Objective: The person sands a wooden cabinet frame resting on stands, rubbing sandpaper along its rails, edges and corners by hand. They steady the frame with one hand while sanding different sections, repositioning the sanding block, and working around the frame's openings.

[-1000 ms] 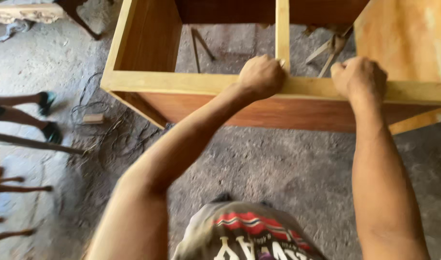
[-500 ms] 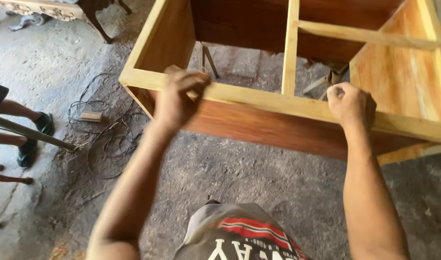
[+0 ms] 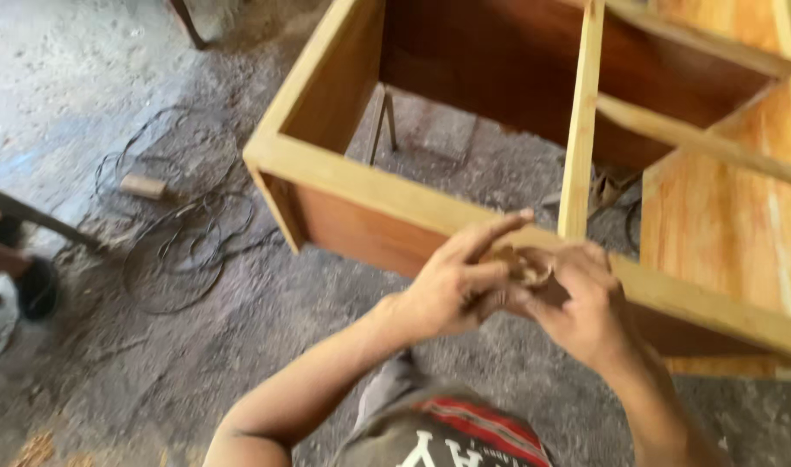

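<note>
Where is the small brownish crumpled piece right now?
In the head view, the small brownish crumpled piece sits centre-right, pinched between the left hand and right hand, over the pale wooden cabinet frame.

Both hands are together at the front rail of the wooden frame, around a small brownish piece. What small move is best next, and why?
Probably lay the small brownish piece flat on the front rail: the left hand and right hand pinch it together just above that rail, beside the upright divider.

Floor (image 3: 240,363): grey, gritty concrete with dust. Wooden cabinet frame (image 3: 369,186) stands directly on it. Left of frame: loose coils of dark cable (image 3: 179,251), small wood block (image 3: 143,185) among them. Sawdust patch (image 3: 37,450) at bottom-left corner.
</note>
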